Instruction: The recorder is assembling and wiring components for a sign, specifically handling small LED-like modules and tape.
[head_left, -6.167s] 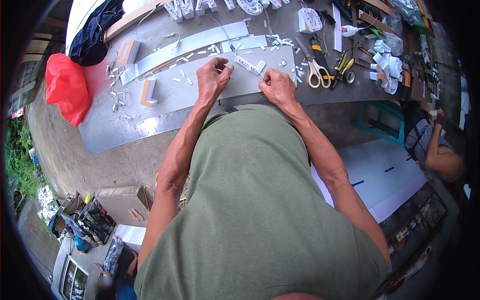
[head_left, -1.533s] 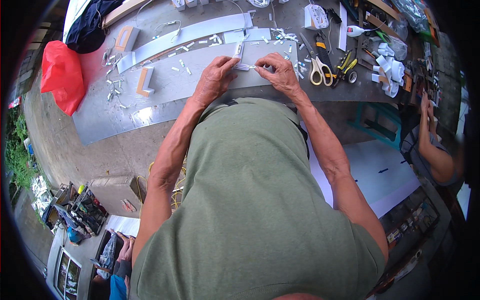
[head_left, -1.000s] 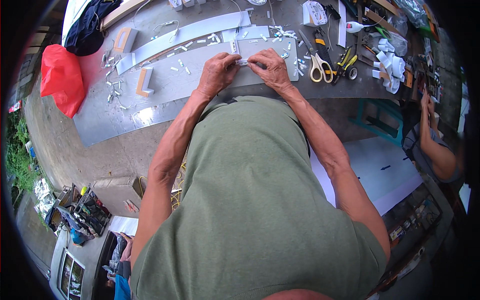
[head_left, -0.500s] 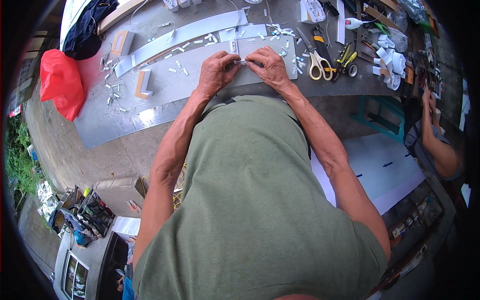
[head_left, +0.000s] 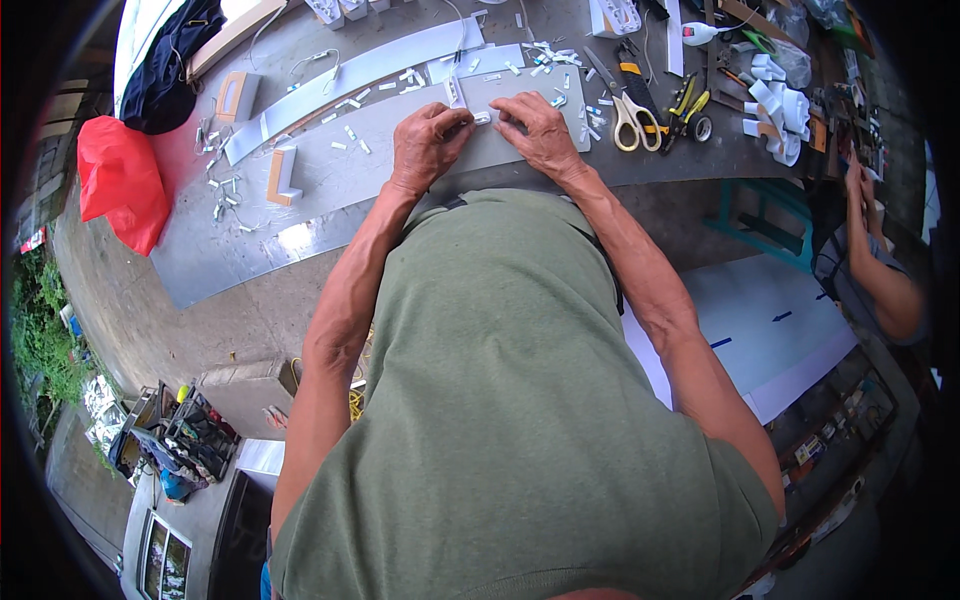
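My left hand (head_left: 430, 148) is closed, with thumb and forefinger pinching a small white LED module (head_left: 482, 118) that sticks out to the right. Just right of it is my right hand (head_left: 542, 132), its fingers curled in and apart from the module. Whatever those fingertips may hold is too small to make out. Both hands are over a grey flat strip (head_left: 400, 128) along the table's near edge. Beyond my left fingertips lies a narrow white piece (head_left: 455, 92) with a wire. More small white modules (head_left: 540, 58) are scattered on the table beyond my hands.
Scissors (head_left: 632, 122), yellow-handled pliers (head_left: 686, 108) and a tape roll (head_left: 701, 128) lie to the right, with white curled strips (head_left: 780, 118) beyond. On the left are tan-and-white letter shells (head_left: 284, 176) and a red bag (head_left: 120, 180). Another person's arm (head_left: 862, 230) shows far right.
My right fingers have drawn off the small module, which now shows between my hands in the left hand's pinch. The view has shifted slightly.
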